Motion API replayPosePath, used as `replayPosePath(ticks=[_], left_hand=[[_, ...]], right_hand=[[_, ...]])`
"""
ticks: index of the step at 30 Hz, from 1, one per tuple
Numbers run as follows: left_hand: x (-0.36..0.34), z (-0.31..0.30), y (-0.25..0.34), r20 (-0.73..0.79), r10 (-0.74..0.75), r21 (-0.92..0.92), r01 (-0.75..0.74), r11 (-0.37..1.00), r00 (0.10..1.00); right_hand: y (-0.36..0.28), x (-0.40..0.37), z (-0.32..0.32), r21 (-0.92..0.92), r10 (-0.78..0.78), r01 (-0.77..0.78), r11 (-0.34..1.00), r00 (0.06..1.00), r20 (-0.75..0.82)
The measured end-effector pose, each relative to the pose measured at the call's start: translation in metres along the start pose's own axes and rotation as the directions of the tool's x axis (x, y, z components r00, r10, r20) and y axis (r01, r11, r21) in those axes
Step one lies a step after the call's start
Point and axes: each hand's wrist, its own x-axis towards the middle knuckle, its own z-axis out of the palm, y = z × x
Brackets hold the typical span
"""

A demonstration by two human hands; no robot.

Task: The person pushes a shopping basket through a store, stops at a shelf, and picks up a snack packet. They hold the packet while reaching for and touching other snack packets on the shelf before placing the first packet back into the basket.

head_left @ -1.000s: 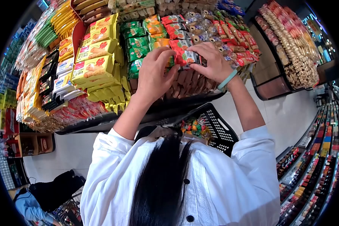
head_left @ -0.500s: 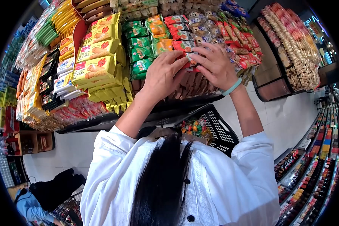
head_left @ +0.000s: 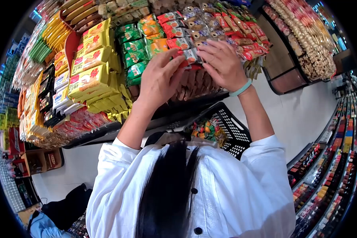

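A red-and-white snack packet [head_left: 189, 56] lies at the front of a row of similar packets, between my two hands. On its left side, my left hand [head_left: 159, 78] has its fingers stretched out, the tips at the packet's edge. My right hand [head_left: 223, 66], with a pale green band at the wrist, is on the other side, fingers apart and slightly bent above the clear-wrapped packs. Neither hand is closed around anything. Green packets [head_left: 136, 71] and orange-and-green packets [head_left: 156, 47] sit left of the red row.
Yellow snack packs [head_left: 89, 82] are stacked at the left of the display. A black basket [head_left: 231, 133] with colourful wrapped items is below the display edge. Another display [head_left: 301, 43] stands to the right, with curved shelves [head_left: 325, 182] lower right. Part of another person [head_left: 47, 226] shows lower left.
My hands have moved slightly apart, uncovering more of the red-and-white packet between them. The camera view has shifted a little, so the display sits further left.
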Motion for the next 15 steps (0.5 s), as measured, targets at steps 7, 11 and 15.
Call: replayPosePath(ticks=[7,11,15], left_hand=[[-0.029,0.005,0.05,0.015,0.065,-0.303,-0.057,0.951,0.998],[-0.076,0.056,0.073,0.493,-0.018,-0.492,0.296,0.819,0.87],[-0.139,0.116,0.083,0.823,0.055,-0.447,0.584,0.677,0.565]], right_hand=[[0.014,-0.123,-0.036,0.023,0.42,-0.459,0.888,0.79,-0.446],[-0.009,-0.249,-0.024,0.644,0.925,-0.721,0.255,-0.011,-0.379],[-0.049,-0.393,0.029,0.761,0.88,-0.621,-0.187,-0.45,-0.151]])
